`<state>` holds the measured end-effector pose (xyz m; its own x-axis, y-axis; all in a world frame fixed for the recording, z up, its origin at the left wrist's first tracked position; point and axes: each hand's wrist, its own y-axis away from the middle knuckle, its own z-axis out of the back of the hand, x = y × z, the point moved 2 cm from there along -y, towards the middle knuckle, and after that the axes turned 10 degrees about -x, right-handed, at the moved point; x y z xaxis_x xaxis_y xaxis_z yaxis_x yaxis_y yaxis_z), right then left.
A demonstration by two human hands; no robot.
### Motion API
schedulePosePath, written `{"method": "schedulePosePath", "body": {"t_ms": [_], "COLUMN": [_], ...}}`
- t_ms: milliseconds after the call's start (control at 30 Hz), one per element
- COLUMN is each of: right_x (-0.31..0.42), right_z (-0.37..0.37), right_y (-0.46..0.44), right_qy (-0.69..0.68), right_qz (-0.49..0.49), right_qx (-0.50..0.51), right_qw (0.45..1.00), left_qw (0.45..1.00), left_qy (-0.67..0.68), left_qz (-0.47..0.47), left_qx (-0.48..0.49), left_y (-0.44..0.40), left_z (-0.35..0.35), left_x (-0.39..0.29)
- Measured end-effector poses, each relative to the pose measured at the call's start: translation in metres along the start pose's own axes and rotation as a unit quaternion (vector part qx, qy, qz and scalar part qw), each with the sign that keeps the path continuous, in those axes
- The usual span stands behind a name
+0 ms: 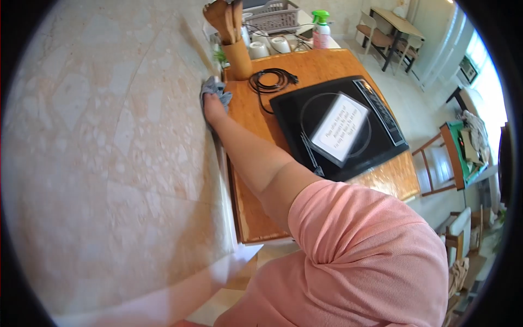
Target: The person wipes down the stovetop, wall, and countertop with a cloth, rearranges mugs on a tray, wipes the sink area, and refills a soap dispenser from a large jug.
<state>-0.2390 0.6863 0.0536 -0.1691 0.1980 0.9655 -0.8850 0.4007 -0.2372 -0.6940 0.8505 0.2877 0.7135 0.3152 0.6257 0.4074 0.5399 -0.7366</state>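
Observation:
My right hand (213, 107) holds a bunched grey-blue cloth (214, 88) at the left edge of the wooden countertop (253, 204), beside the wall. The cloth hides most of the fingers. Just above the hand stands a round wooden holder (238, 59) with wooden utensils (222, 20) in it. To the right of the hand, a coiled black cable (267, 80) rests on the wood. A black induction cooktop (294, 120) carries a white printed card (340, 128). My left hand is out of view.
A stone-patterned wall (120, 141) fills the left side. Behind the countertop are white cups (258, 50), a grey basket (272, 19) and a green-topped spray bottle (321, 30). Chairs (373, 34) and a green-topped table (455, 150) stand at the right.

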Motion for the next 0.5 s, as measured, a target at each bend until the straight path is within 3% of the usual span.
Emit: {"method": "schedulePosePath", "body": {"t_ms": [67, 200, 267, 367, 400, 500], "right_x": [0.005, 0.035, 0.054, 0.07, 0.079, 0.119], "right_z": [0.007, 0.038, 0.056, 0.071, 0.08, 0.087], "right_y": [0.045, 0.154, 0.215, 0.308, 0.339, 0.371], "right_qy": [0.015, -0.03, -0.101, -0.109, -0.08, -0.123], "right_qz": [0.039, 0.032, -0.007, 0.074, 0.103, 0.175], "right_qx": [-0.005, 0.004, 0.012, 0.018, 0.041, 0.06], "right_qw": [0.999, 0.999, 0.995, 0.991, 0.991, 0.975], "left_qw": [0.999, 0.992, 0.998, 0.995, 0.986, 0.989], "left_qy": [0.022, -0.052, -0.035, -0.044, -0.044, -0.049], "left_qz": [-0.027, 0.071, 0.044, 0.077, 0.114, 0.1], "left_qx": [-0.032, -0.09, -0.016, 0.04, 0.115, 0.101], "left_y": [-0.002, 0.006, -0.003, -0.026, -0.036, -0.031], "left_z": [0.005, 0.009, 0.007, 0.003, 0.013, 0.01], "left_x": [-0.008, -0.018, -0.01, -0.015, -0.02, -0.015]}}
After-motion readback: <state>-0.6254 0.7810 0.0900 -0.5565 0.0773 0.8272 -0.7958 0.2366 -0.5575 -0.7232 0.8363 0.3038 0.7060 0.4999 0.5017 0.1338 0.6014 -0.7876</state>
